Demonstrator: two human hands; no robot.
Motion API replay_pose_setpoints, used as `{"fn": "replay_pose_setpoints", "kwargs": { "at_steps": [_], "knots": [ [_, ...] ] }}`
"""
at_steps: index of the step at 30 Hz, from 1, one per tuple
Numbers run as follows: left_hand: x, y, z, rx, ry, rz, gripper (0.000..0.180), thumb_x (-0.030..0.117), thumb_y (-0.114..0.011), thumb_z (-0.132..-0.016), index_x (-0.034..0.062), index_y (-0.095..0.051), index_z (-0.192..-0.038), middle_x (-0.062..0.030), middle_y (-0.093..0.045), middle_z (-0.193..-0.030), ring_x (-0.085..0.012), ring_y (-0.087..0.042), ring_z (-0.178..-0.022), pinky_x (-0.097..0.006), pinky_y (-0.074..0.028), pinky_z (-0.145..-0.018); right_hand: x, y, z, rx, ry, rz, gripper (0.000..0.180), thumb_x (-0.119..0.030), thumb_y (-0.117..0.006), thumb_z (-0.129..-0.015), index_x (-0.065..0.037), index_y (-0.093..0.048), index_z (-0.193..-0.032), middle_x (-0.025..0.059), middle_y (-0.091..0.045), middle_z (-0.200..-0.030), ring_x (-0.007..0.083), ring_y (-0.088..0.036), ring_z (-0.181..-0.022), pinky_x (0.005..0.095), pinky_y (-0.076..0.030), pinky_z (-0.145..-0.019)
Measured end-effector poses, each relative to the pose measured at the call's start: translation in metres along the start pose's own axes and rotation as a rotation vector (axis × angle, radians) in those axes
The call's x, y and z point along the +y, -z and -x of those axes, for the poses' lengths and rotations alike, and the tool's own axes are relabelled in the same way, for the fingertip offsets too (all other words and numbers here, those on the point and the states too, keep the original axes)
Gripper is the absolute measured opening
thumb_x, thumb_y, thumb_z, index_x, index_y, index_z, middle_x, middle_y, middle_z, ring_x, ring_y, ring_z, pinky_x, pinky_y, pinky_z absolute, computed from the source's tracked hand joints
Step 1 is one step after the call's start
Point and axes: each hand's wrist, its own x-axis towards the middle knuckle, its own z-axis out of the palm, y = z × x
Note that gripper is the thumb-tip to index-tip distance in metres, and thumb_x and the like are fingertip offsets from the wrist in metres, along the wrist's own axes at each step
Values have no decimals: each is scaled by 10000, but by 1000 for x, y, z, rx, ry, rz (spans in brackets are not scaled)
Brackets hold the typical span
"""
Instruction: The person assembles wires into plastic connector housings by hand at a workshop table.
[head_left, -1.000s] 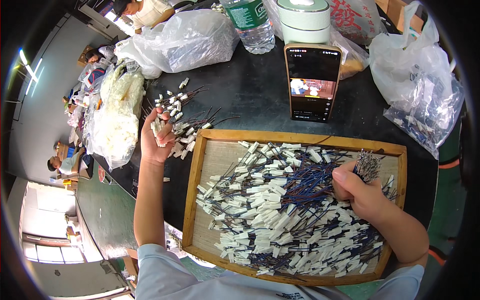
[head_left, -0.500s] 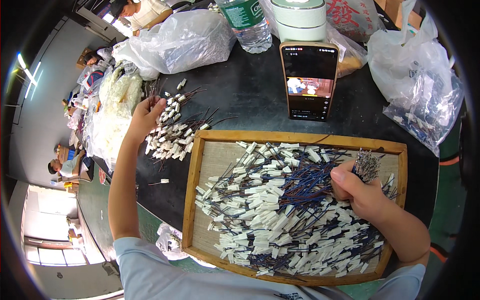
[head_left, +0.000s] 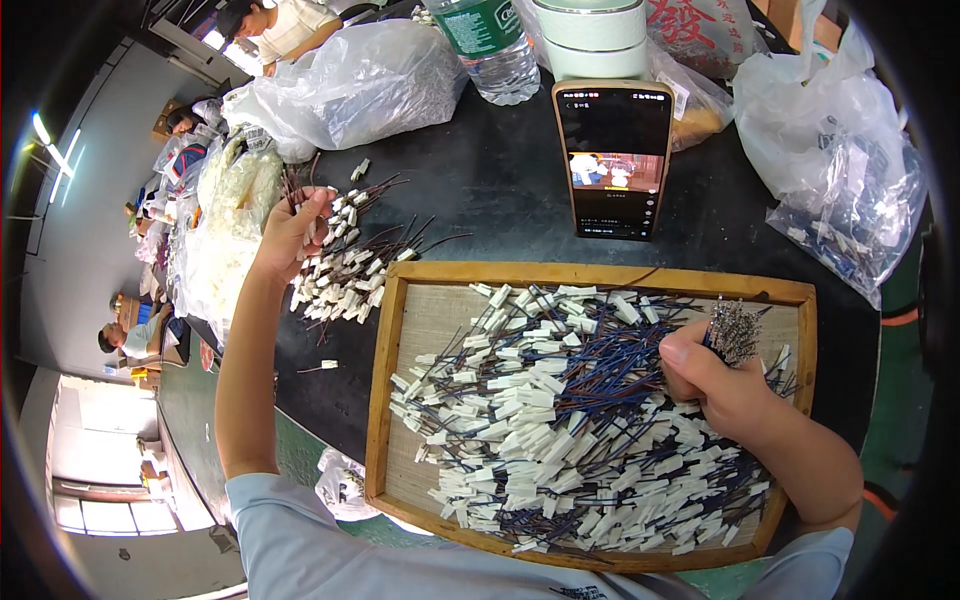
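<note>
My right hand [head_left: 715,375] is closed around a bundle of dark wires [head_left: 735,332], whose silvery metal tips stick out past the thumb side. It is held over a wooden-framed tray [head_left: 600,275] full of white plastic connectors [head_left: 540,390] with blue and brown wires. At the far left, my left hand [head_left: 297,232] is curled, thumb against fingers, with brown wires [head_left: 303,182] rising above it; white connectors show beside its fingers. Next to that hand, a pile of white connectors with brown wires [head_left: 345,280] lies on the black table. The left palm is partly hidden.
A phone [head_left: 613,165] leans upright against a pale green container [head_left: 595,40]. A water bottle [head_left: 490,50] and a filled plastic bag [head_left: 350,85] stand at the back. Another bag [head_left: 830,150] lies right. One loose connector [head_left: 325,366] lies left of the tray. Another person [head_left: 285,30] is beyond.
My left hand has shifted slightly and its thumb and fingers have turned, now raised a little beside the pile. My right hand keeps its grip on the wire bundle and stays in place.
</note>
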Motion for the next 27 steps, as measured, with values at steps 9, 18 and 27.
{"fn": "replay_pose_setpoints", "kwargs": {
  "at_steps": [9, 18, 27],
  "knots": [
    [0, 10, -14, -58, -504, -1365, 231, 307, -613, -864, 92, -597, -945, -58, -550, -619, -213, -538, -509, -353, -424, -512, 1, 0, 0, -12, 18, 7, 307, -199, -615, -879, -98, -526, -604, -80, -434, -563, 32, -372, -533, 232, -289, -496],
    [1, 7, -17, -263, -823, -1866, 296, 202, -577, -819, 178, -604, -1112, -36, -575, -742, -226, -604, -636, -353, -484, -560, -1, 2, -1, -24, -6, -17, 299, -177, -630, -870, -106, -509, -606, -81, -437, -572, 32, -374, -536, 234, -307, -502],
    [13, 6, -1, -160, -648, -1478, 170, 168, -581, -855, 76, -603, -996, -111, -575, -700, -287, -565, -603, -373, -441, -568, -1, -3, 2, 10, -12, -50, 294, -181, -636, -869, -102, -511, -615, -82, -439, -582, 37, -379, -547, 236, -313, -517]
  ]
}}
